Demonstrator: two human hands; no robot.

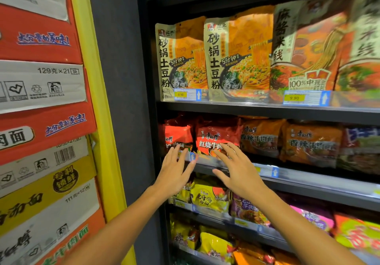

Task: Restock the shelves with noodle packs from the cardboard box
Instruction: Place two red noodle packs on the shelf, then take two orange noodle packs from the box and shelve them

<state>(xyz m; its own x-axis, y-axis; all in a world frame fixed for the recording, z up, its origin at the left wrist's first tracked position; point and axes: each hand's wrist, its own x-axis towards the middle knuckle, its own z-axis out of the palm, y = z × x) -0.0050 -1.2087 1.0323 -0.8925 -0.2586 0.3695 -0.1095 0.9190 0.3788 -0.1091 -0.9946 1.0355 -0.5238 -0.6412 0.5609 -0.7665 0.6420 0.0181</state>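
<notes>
Two red noodle packs stand on the second shelf from the top in view: one (178, 134) at the far left, another (216, 135) beside it. My left hand (176, 169) is spread with straight fingers, fingertips at the lower edge of the left red pack. Fingers of my right hand (236, 167) are straight too, and their tips touch the bottom of the right red pack. Neither hand holds anything. The shelf rail (292, 174) with price tags runs under both packs.
Orange noodle packs (310, 141) fill the same shelf to the right. Tall pouches (236, 54) stand on the shelf above, yellow packs (207, 199) on the one below. Stacked cardboard boxes (41, 120) rise at the left beside a yellow frame (102, 120).
</notes>
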